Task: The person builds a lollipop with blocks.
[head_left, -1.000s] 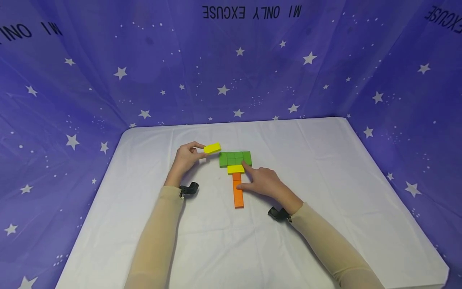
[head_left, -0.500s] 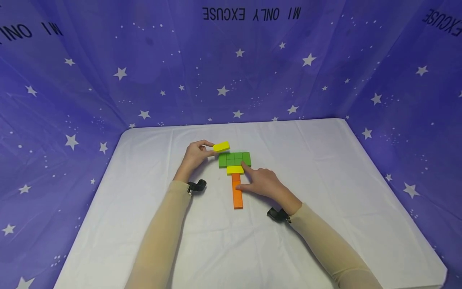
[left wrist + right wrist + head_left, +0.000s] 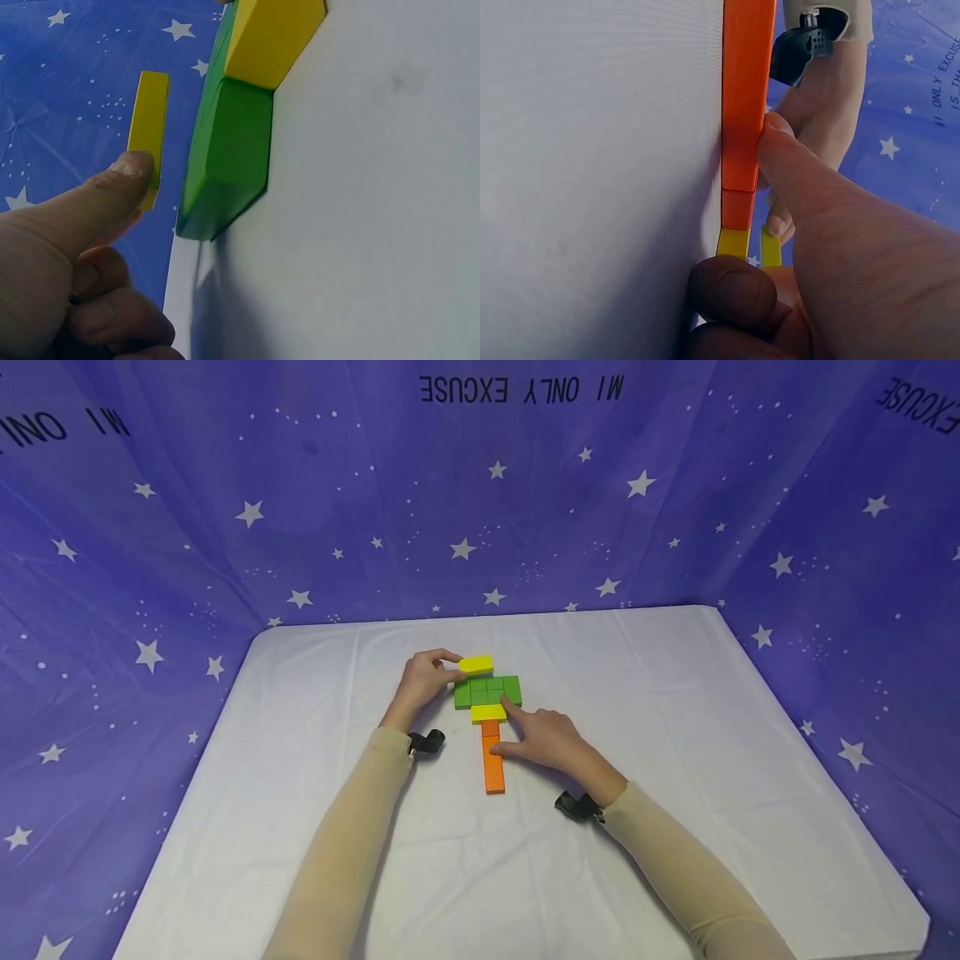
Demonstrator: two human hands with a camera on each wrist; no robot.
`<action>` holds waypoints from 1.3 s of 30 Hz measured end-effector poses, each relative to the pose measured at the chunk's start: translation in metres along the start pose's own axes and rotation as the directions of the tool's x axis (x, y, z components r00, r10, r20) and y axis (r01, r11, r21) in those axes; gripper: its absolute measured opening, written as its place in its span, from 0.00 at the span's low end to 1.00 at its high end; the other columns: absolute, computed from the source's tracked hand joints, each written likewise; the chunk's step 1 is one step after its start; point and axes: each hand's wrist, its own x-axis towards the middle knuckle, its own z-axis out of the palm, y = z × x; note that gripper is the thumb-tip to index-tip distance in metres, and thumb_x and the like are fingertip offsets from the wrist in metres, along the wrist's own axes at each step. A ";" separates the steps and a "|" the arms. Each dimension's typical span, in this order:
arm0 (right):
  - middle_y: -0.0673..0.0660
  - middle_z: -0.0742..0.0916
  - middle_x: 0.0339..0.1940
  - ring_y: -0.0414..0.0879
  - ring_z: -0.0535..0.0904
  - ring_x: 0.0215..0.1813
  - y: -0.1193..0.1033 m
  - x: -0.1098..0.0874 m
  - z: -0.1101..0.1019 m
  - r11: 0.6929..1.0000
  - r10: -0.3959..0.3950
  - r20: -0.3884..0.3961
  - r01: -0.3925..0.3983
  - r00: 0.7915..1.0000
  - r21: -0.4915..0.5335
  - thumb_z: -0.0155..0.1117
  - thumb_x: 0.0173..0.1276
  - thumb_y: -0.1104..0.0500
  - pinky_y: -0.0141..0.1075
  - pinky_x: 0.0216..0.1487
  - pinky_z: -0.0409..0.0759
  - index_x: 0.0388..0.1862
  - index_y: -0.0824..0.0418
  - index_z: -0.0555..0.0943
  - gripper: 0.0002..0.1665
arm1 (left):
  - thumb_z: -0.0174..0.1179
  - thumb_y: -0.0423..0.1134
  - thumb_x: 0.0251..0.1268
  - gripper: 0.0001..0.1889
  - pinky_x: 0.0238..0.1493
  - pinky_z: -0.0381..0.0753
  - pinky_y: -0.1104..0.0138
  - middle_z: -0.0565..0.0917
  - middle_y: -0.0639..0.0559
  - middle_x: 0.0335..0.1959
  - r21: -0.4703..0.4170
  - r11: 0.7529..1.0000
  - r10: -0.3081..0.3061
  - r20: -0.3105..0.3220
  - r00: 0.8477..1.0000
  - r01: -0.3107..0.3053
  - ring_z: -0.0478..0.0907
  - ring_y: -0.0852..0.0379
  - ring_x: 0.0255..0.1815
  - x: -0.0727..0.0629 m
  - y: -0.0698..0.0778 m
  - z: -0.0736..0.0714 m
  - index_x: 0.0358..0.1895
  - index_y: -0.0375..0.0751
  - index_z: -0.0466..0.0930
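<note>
My left hand (image 3: 425,681) pinches a yellow block (image 3: 476,665) between thumb and fingers. The block overlaps the far edge of a group of green blocks (image 3: 480,697) in the head view; the left wrist view shows it raised and apart from them. A second yellow block (image 3: 488,715) lies against the near side of the green group. From it a short orange block (image 3: 490,727) and a long orange block (image 3: 494,777) run toward me in line. My right hand (image 3: 553,737) rests on this arrangement, index fingertip on the green blocks and thumb on the long orange one.
A white cloth covers the table (image 3: 660,710). Purple curtains (image 3: 405,510) with stars and lettering hang behind and at both sides. Each wrist wears a black camera, such as the left one (image 3: 426,742).
My left hand has carried the yellow block to the right, from left of the green blocks to over their far edge. My right hand and the laid blocks have stayed in place.
</note>
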 end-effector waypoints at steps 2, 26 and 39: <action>0.54 0.85 0.29 0.51 0.79 0.36 0.000 0.000 0.000 1.000 0.000 -0.002 0.000 1.000 0.002 0.63 0.64 0.19 0.41 0.40 0.78 0.89 0.47 0.57 0.63 | 0.76 0.47 0.64 0.18 0.32 0.65 0.63 0.73 0.51 0.25 0.001 1.000 -0.010 0.003 1.000 0.010 0.66 0.54 0.27 0.001 0.001 0.002 0.55 0.50 0.91; 0.53 0.82 0.25 0.51 0.78 0.34 -0.001 -0.001 0.000 1.000 0.000 -0.010 -0.001 1.000 -0.015 0.63 0.64 0.19 0.39 0.35 0.75 0.88 0.48 0.57 0.63 | 0.75 0.48 0.64 0.18 0.45 0.71 0.60 0.85 0.47 0.45 0.131 0.988 -0.081 0.016 0.997 0.078 0.76 0.49 0.43 0.006 0.016 0.012 0.56 0.52 0.91; 0.53 0.81 0.24 0.51 0.78 0.33 -0.001 -0.001 0.000 1.000 0.002 -0.008 -0.003 1.000 -0.024 0.63 0.64 0.19 0.39 0.35 0.74 0.88 0.47 0.57 0.63 | 0.69 0.51 0.71 0.18 0.59 0.78 0.52 0.87 0.46 0.54 0.222 0.974 -0.066 0.052 0.996 0.053 0.80 0.46 0.53 0.006 0.014 0.014 0.60 0.53 0.90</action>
